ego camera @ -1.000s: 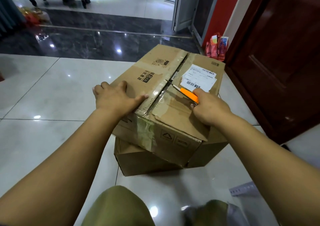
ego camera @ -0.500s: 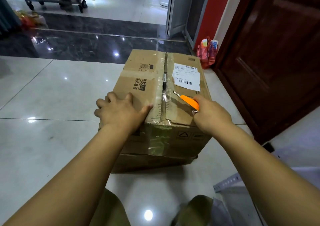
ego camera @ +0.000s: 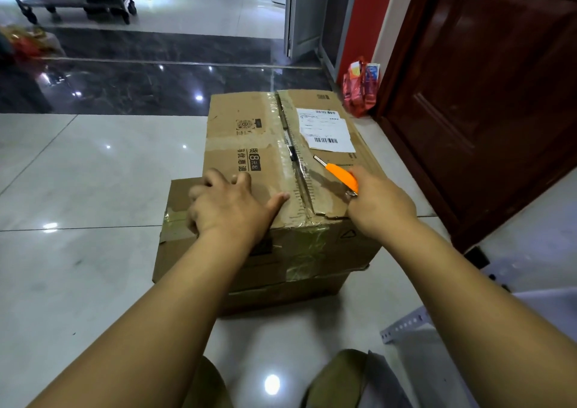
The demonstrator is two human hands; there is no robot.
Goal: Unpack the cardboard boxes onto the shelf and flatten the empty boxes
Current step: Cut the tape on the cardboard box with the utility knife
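Only floor (ego camera: 93, 173) left of box (ego camera: 249, 133).

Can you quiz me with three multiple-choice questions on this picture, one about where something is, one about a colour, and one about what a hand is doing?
1. Where is the white shipping label on the top cardboard box?
A. On the top face, right of the taped seam
B. On the front face, near the floor
C. On the top face, under the left hand

2. What colour is the handle of the cutter?
A. Blue
B. Orange
C. Green

3. What is the left hand doing?
A. Holding the cutter
B. Lifting a flap upright
C. Resting on top of the box

Answers:
1. A, as the label sits on the right flap beside the seam.
2. B, as the handle in the right hand is bright orange.
3. C, as its palm lies on the left flap with the thumb spread.
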